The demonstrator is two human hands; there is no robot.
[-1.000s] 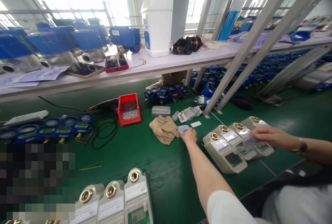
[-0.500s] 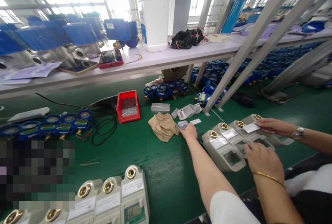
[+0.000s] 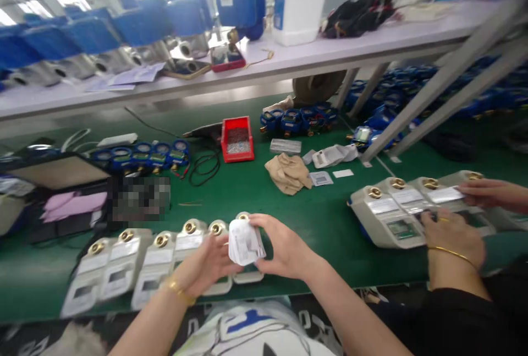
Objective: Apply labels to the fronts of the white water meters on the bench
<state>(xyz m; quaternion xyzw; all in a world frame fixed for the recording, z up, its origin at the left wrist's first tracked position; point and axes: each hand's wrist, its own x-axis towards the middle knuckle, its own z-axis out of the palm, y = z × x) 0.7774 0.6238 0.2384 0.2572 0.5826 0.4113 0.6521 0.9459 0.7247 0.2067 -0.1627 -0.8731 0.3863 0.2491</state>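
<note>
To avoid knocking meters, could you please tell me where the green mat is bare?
Bare mat lies between the beige cloth, the near white meters and the co-worker's meters; a smaller patch sits in front of the red tray. It is crowded around the blue meters.

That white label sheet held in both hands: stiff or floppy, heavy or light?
Probably floppy: the white label sheet curls at its top edge between the left hand and right hand. Likely very light, since fingertips alone seem to carry it. It looks thin, so it may crease easily.
</note>
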